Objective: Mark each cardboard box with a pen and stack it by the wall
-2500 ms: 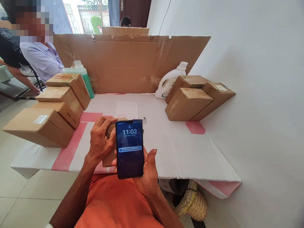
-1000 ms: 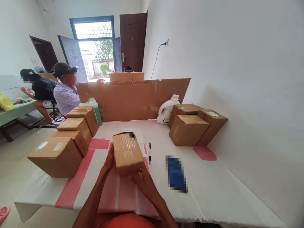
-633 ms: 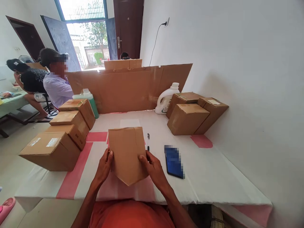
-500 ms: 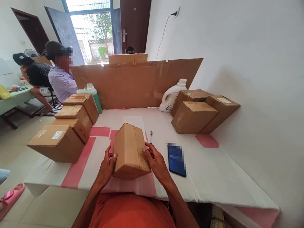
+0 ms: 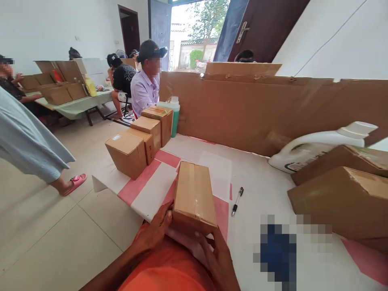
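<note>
A closed cardboard box [image 5: 194, 194] with clear tape along its top seam is held in front of me, above the near edge of the table. My left hand [image 5: 160, 224] presses its fingers and thumb against the box's left side near the lower corner. At the near right corner, my right hand [image 5: 216, 250] grips the box, partly underneath it, and some of its fingers are hidden. To the right of the box lies a black-and-clear pen [image 5: 238, 201] on the white and pink table cover [image 5: 251, 186].
Several cardboard boxes [image 5: 125, 153] stand at the left beside a green-liquid bottle [image 5: 175, 119]. At right are a white jug [image 5: 315, 147], more boxes [image 5: 336, 202] and a pixelated dark-blue item [image 5: 277, 252]. A cardboard panel [image 5: 230, 113] borders the back. People sit beyond; someone stands at left.
My view has swung left. The box has turned, showing its taped top more squarely, and my right hand has moved from its right side to the near right corner.
</note>
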`<control>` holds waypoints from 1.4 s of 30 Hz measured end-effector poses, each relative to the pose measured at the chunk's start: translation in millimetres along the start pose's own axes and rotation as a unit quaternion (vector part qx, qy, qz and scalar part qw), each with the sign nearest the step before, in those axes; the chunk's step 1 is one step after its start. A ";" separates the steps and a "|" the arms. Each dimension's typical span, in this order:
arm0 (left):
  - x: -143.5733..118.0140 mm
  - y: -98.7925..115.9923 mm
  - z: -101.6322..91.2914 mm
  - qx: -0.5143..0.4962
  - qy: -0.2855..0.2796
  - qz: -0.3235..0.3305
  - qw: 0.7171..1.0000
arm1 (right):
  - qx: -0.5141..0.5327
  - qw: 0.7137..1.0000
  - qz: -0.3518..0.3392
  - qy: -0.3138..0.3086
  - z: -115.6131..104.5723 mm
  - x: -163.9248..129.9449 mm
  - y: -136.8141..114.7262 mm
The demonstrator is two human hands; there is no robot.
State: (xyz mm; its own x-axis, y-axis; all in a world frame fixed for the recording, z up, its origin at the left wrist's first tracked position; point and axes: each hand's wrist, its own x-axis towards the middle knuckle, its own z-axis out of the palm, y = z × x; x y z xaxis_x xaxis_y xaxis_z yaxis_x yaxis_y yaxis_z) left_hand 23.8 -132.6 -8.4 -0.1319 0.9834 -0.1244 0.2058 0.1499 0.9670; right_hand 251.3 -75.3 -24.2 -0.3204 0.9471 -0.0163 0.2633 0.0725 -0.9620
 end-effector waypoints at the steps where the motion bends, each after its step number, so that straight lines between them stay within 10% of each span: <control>1: -7.3 5.5 -3.5 0.012 0.010 0.003 1.000 | -0.014 1.000 -0.020 -0.003 -2.2 5.2 -13.2; 11: -76.7 64.8 -37.0 0.096 0.247 0.136 0.954 | -0.116 0.942 -0.298 -0.101 36.6 72.3 -126.1; 18: -97.9 58.4 -57.6 0.216 0.445 0.169 0.853 | -0.071 0.918 -0.314 -0.231 96.0 88.9 -169.0; 26: -66.0 45.8 -137.5 0.180 0.611 0.123 0.761 | -0.117 0.892 -0.351 -0.261 169.2 125.9 -219.6; 34: 2.1 -13.8 -166.0 0.089 0.617 0.103 0.775 | -0.075 0.914 -0.344 -0.199 214.0 140.2 -184.6; 42: -13.2 -46.0 -153.6 0.032 0.551 0.006 0.834 | -0.111 0.911 -0.360 -0.166 169.4 101.3 -130.4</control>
State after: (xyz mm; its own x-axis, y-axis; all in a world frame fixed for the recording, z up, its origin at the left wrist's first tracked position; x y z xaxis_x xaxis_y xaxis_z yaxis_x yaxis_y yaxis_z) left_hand -132.9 -168.1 -17.1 -0.9332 0.2994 0.1987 0.2599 0.1807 0.9486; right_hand 30.4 -41.8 53.4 -0.7309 0.4849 0.4803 0.0419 0.7343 -0.6776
